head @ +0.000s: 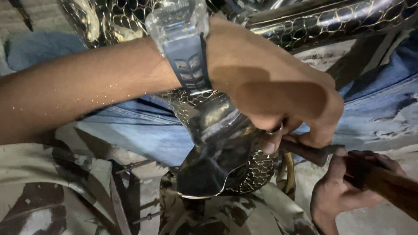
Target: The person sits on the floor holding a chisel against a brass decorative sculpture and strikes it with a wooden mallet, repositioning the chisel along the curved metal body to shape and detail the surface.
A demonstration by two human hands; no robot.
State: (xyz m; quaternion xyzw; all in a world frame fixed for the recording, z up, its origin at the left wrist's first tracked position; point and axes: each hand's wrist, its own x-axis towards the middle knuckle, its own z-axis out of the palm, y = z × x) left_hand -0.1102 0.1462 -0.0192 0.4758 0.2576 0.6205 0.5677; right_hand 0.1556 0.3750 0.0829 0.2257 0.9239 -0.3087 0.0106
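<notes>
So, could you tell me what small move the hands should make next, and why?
Probably bring the hammer in the right hand down onto the punch. The left hand already holds that dark tool against the patterned metal vessel, and the hammer sits just beside its end.

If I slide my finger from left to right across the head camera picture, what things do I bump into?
Bare forearm → dark wristwatch → shiny patterned metal vessel → left hand with a ring → dark rod → right hand → wooden handle.
</notes>
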